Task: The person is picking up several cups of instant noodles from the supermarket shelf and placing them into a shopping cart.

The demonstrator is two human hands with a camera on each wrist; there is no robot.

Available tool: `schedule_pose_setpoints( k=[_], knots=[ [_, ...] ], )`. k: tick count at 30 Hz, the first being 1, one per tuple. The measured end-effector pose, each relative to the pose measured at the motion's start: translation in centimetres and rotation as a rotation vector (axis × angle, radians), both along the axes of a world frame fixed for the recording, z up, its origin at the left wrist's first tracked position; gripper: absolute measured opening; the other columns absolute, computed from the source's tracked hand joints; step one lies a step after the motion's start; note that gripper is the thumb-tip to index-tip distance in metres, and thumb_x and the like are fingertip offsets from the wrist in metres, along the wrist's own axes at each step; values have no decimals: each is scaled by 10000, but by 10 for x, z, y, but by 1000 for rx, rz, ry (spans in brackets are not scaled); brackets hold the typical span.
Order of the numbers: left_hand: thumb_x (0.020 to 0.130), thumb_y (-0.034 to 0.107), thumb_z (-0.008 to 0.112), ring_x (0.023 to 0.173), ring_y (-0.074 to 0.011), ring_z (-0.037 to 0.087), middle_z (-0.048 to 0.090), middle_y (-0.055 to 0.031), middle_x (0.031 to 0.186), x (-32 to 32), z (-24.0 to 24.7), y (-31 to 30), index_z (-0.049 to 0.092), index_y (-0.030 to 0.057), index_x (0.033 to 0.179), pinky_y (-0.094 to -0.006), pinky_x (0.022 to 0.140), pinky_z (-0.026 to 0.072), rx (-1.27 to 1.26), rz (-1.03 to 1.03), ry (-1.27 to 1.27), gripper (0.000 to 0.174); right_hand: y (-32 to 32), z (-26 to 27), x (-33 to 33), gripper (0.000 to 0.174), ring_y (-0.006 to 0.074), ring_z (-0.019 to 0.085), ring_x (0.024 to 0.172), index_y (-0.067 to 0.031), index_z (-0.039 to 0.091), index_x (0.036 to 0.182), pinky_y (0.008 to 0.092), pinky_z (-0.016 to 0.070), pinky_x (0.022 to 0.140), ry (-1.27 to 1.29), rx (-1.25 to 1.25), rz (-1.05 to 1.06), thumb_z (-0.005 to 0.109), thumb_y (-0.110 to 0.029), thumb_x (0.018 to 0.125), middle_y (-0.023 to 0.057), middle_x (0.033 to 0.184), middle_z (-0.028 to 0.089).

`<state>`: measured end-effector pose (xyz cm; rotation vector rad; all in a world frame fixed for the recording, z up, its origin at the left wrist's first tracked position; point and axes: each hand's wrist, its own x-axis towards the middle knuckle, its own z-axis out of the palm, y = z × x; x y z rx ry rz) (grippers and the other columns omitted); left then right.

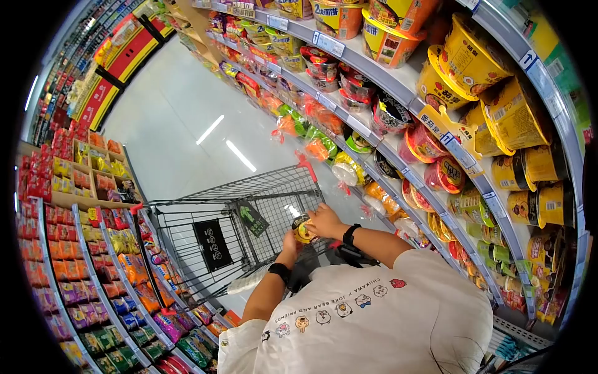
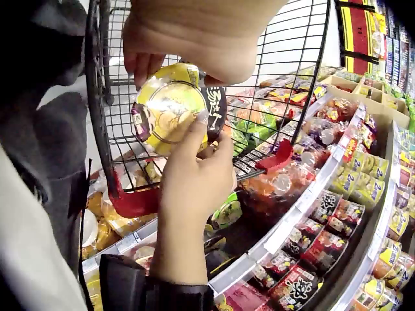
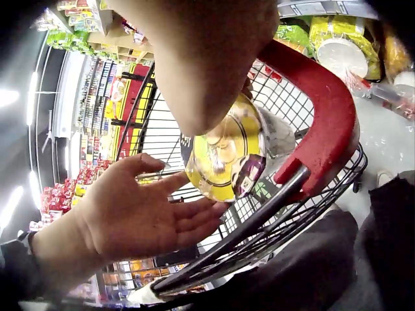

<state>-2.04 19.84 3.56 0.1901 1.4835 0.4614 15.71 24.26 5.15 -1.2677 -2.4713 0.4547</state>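
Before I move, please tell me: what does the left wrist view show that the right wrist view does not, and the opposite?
Only left wrist: the right hand's index finger laid on the yellow lid, and the red-and-black cups in rows on a shelf.

Only right wrist: the palm of the left hand, its fingers extended beside the lid, and bright tube lights.

Both: that lid, parts of both hands, and the wire cart with red corner piece.
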Motion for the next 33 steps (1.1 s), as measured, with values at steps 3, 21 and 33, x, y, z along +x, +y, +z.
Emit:
schedule_pose_setpoints(
  k=[3, 21, 33],
  knots=[
    [757, 462, 450, 762, -218, 516, 548, -145, 858, 10, 8, -3, 479, -28, 1010, -331, 737, 412, 25, 72, -18, 552, 15, 2, 10, 487, 286, 560, 692, 28, 552, 998, 355, 347, 871, -104, -30, 86, 535, -411, 789, 143, 638, 591],
    [837, 362, 458, 585, -108, 486, 530, 6, 703, -46, 5, -12, 561, 145, 984, -262, 556, 411, 210, 289, 129, 281, 26, 2, -42, 499, 395, 592, 733, 18, 477, 1107, 447, 460, 657, 25, -659, 122, 519, -394, 830, 242, 792, 609],
    [879, 332, 412, 594, -98, 470, 563, -3, 787, -149, -71, -63, 558, 140, 1081, -226, 482, 388, 73, 420, 112, 315, 9, -82, -180, 398, 100, 512, 598, -109, 565, 971, 258, 417, 546, 84, -1744, -133, 485, -474, 832, 18, 748, 553]
  ],
)
